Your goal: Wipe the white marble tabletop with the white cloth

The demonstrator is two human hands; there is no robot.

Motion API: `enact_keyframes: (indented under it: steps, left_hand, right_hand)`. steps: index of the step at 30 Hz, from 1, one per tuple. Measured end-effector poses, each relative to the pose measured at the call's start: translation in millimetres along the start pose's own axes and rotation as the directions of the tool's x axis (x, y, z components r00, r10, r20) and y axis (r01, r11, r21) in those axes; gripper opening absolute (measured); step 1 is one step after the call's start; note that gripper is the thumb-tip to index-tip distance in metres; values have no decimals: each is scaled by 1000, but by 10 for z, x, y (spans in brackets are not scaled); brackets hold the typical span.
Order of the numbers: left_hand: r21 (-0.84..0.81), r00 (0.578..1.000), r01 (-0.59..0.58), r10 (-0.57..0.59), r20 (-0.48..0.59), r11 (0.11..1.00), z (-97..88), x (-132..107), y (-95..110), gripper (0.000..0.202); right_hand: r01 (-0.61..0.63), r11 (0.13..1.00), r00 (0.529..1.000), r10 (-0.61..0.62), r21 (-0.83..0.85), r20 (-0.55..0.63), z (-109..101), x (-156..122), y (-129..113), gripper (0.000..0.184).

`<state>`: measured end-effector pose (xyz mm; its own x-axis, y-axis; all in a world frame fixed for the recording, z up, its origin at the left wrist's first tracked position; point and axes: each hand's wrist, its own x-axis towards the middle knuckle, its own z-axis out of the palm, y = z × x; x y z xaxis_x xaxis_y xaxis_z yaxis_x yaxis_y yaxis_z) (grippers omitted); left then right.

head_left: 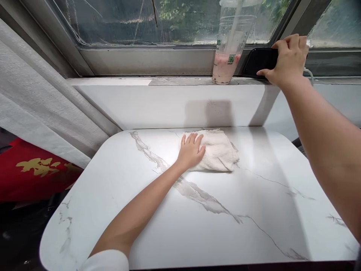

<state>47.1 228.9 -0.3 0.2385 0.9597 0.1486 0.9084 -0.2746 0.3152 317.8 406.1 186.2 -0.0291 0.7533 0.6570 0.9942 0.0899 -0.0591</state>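
My left hand [191,151] lies flat with its fingers spread on the left part of a folded white cloth [218,150]. The cloth rests on a white marble-patterned table [158,233], near the back edge. Up at the window sill, my right hand [290,60] grips a black phone [261,63] by its right end, thumb in front and fingers over the top. The phone stands on its long side against the window frame. Left of it, a clear plastic cup [228,49] with some pink drink in the bottom stands upright on the sill.
A white window sill [113,83] runs behind the table, below the window. A pale curtain [42,98] hangs at the left. Beneath it shows a red cloth-like item [34,169] with gold lettering. A white cable [309,73] shows beside my right hand.
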Motion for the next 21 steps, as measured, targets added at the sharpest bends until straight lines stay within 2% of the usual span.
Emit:
enact_keyframes:
  steps: [2,5,8,10,12,17,21]
  left_hand:
    - [-8,1000,-3,3,3,1000,0,9,-3,51]
    - [-13,1000,-2,2,2,1000,2,14,-3,51]
    - [-14,1000,-2,2,-1,1000,6,14,-5,50]
    - [-17,1000,-2,2,-5,1000,9,14,-9,50]
    - [-21,1000,-5,5,-11,1000,10,14,-12,50]
    - [-23,1000,-3,3,-23,1000,6,18,-11,48]
    - [-30,1000,-1,1,-21,1000,4,16,-5,48]
  right_hand:
    - [17,1000,1000,-18,23,22,-96,22,60,55]
    - [45,998,999,-43,55,-23,-213,81,250,42]
    - [-41,999,999,40,11,35,-239,131,484,47]
    - [-87,996,990,86,2,114,-202,146,604,52]
    - [-112,993,986,107,32,129,-139,143,663,56]
    - [-146,987,987,141,73,78,17,107,547,59]
    - [-213,976,976,210,53,55,81,110,402,72]
